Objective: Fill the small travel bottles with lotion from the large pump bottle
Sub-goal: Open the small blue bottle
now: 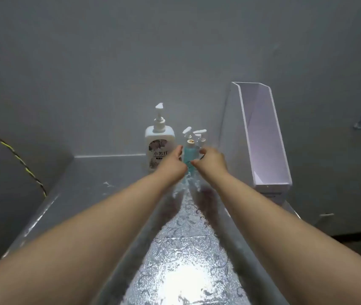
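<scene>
Left hand (pixel 173 161) and right hand (pixel 212 160) curl against either side of the teal travel bottle (pixel 189 153); grip unclear.

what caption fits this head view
Left hand and right hand meet at a teal travel bottle beside the large pump bottle.

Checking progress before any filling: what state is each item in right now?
large pump bottle: upright, pump on
teal travel bottle: upright, held by right hand
clear pump bottles: upright, pump heads on
left hand: curled beside it, contact unclear
white bin: standing on end
</scene>
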### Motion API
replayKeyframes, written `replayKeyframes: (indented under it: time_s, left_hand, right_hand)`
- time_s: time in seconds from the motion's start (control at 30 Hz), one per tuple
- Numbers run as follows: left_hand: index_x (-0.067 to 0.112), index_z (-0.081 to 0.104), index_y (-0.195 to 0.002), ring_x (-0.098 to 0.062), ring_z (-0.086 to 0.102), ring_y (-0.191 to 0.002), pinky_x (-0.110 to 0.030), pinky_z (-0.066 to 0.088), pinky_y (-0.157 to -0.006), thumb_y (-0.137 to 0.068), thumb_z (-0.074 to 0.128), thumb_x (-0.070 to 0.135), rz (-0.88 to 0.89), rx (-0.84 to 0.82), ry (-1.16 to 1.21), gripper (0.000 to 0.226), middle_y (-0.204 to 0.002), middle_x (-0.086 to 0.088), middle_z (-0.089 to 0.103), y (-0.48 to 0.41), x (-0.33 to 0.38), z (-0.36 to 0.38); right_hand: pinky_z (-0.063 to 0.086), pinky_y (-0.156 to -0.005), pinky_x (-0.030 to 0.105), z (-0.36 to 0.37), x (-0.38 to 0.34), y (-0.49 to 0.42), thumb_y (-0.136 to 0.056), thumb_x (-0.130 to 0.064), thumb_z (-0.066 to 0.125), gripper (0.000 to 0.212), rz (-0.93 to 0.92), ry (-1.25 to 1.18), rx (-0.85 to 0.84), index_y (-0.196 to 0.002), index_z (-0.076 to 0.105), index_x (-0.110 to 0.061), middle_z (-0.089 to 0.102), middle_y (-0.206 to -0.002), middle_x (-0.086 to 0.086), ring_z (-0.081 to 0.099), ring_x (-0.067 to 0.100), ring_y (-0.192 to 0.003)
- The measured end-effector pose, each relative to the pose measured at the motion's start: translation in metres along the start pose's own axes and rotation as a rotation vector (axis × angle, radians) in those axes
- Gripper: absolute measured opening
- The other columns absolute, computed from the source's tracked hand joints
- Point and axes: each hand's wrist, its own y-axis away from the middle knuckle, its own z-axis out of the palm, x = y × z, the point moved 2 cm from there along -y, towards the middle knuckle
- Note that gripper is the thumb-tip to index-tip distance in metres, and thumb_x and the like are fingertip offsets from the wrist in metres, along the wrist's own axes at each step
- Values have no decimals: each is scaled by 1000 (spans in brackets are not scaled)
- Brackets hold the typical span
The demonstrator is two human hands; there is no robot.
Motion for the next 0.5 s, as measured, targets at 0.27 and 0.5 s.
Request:
replayKeyframes:
  time_s: [0.27, 0.5]
  left_hand:
    - [29, 42, -141, -33, 63, -105, -40, 52, -81, -68, 49, 9, -89, 16, 114, 76, -128, -12, 61, -17, -1, 16]
    - [24, 52, -134, -27, 64, -102, -33, 52, -74, -89, 49, 0, -61, 54, 144, 51, -119, -5, 66, -12, -1, 21]
  right_hand:
    - [50, -89, 35, 6, 3, -10, -83, -21, 63, 32, 39, -128, -36, -113, 65, -10, 68, -109, 14, 63, 31, -104]
    - [55, -83, 47, 20, 8, -17, -78, -16, 69, 28, 82, -260, -29, -104, 66, -7, 69, -100, 14, 67, 35, -91]
